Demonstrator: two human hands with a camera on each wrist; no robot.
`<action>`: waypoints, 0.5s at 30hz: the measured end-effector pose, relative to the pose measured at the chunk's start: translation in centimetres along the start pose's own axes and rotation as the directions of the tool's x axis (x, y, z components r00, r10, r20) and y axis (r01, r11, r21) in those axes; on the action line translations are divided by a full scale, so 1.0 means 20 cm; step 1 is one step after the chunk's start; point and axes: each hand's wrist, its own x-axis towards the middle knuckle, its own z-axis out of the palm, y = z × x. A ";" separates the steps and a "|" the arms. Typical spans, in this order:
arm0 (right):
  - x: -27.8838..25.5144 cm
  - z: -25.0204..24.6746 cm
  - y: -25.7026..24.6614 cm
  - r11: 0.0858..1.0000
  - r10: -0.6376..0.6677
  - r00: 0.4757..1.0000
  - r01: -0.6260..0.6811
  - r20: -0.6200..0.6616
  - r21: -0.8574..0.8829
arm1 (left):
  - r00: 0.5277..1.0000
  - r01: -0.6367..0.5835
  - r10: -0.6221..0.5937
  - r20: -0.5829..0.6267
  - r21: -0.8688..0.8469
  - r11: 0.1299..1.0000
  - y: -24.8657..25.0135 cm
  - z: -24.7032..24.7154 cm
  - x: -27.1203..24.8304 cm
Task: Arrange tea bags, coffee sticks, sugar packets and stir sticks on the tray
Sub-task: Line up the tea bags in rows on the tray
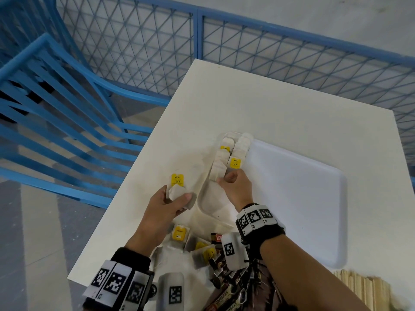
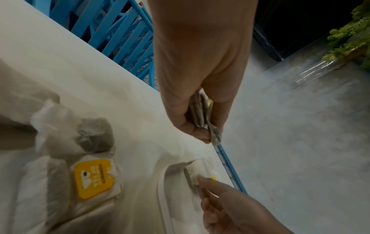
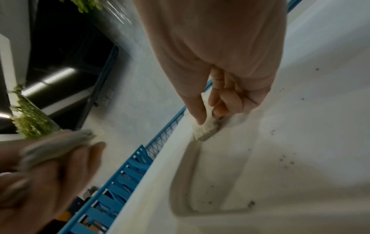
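Tea bags [image 1: 179, 194], a small bunch with a yellow tag showing above the fingers, sit clamped in the left hand [image 1: 166, 205]; thumb and curled fingers pinch them, and the left wrist view shows several bags pressed flat together in that grip [image 2: 200, 114]. This hand hangs above the white bench [image 1: 280, 104], just left of the tray's near-left corner.

Below and behind the left hand, toward the wrist, loose tea bags with yellow tags [image 1: 179, 235] lie on the bench, with dark coffee sticks [image 1: 222, 297] heaped beside them.

To the right, the white tray [image 1: 314, 198] rests on the bench. Along its left edge runs a row of tea bags [image 1: 231, 153], two files side by side, extending away from the right hand.

The right hand [image 1: 235, 189] is at the near end of that row, its thumb and fingers closed on the nearest bag [image 3: 206, 128], which touches the tray's inner wall. Dark specks dot the tray floor [image 3: 284, 158] beside this hand.

Right of the right forearm, pale wooden stir sticks [image 1: 363, 290] lie in a bundle at the bench's near edge, partly cut off by the frame.
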 end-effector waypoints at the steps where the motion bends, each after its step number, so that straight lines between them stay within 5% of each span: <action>1: -0.02 -0.01 -0.02 1.000 -0.011 1.000 0.011 0.017 0.003 | 1.000 -0.008 0.008 0.003 -0.003 1.000 0.00 0.00 0.00; 4: -0.09 -0.03 -0.08 0.998 -0.055 0.980 0.057 0.194 -0.004 | 0.999 -0.038 0.038 0.009 0.027 0.999 0.00 0.01 0.00; 9: -0.23 -0.07 -0.14 0.989 -0.094 0.816 0.014 0.570 0.144 | 0.998 -0.064 0.063 0.011 0.111 0.992 0.01 0.02 0.00; 12: -0.26 -0.07 -0.13 0.981 -0.130 0.774 0.010 0.620 0.194 | 0.998 -0.066 0.066 0.010 0.149 0.987 0.01 0.03 0.01; 15: -0.27 -0.08 -0.12 0.977 -0.135 0.800 0.009 0.585 0.212 | 0.998 -0.054 0.053 0.015 0.119 0.991 0.01 0.04 0.00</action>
